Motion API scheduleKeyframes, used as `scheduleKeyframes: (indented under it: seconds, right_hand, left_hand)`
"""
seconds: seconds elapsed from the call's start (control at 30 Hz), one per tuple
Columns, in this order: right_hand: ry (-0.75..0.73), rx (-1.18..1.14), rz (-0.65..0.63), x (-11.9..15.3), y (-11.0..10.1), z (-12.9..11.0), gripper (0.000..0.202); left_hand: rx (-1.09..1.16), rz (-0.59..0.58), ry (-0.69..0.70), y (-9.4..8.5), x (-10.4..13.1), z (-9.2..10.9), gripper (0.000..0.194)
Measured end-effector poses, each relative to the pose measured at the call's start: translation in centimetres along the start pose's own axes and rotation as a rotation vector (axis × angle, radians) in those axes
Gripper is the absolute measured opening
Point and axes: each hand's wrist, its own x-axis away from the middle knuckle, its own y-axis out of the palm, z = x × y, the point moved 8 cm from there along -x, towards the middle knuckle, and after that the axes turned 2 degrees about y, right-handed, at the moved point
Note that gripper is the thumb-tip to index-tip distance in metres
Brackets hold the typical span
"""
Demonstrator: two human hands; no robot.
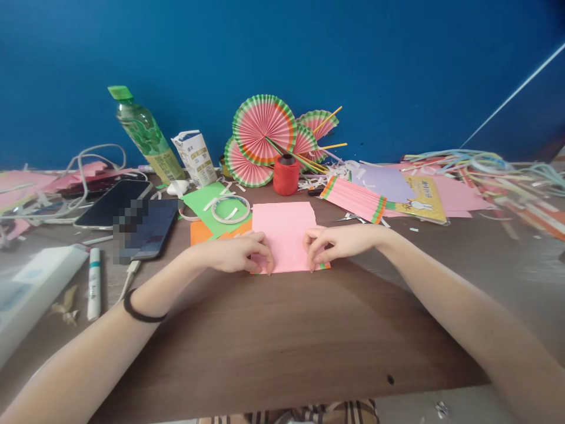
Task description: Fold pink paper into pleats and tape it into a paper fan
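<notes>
A pink sheet of paper (289, 229) lies on the brown table in front of me, with bits of green and orange at its near corners. The fingers of my left hand (241, 252) are curled in a pinch at the near left edge of the sheet. Opposite it, my right hand (338, 242) pinches the same edge near the right corner. Green paper (218, 206) and orange paper (200, 232) sit beside the sheet on the left, under a roll of tape (230, 209). A pleated pink strip (353, 199) rests at the back right.
Pleated paper fans (265, 129) stand by the blue wall behind a red thread spool (286, 175). A green bottle (148, 138), a drink carton (195, 158), phones (115, 203) and a marker (94, 282) are at the left. Paper strips (481, 165) pile up at the right.
</notes>
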Motion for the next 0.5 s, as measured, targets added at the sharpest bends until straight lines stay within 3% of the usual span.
scheduleKeyframes:
  seconds: [0.2,0.5]
  right_hand:
    - [-0.031,0.111,0.006,0.13,-0.31,0.15,0.022]
    - [-0.035,0.085,0.01,0.12,-0.33,0.24,0.02]
  left_hand:
    - [0.007,-0.009,0.006,0.08,0.03,-0.02,0.019]
    - [0.024,0.009,0.027,0.14,0.03,-0.27,0.019]
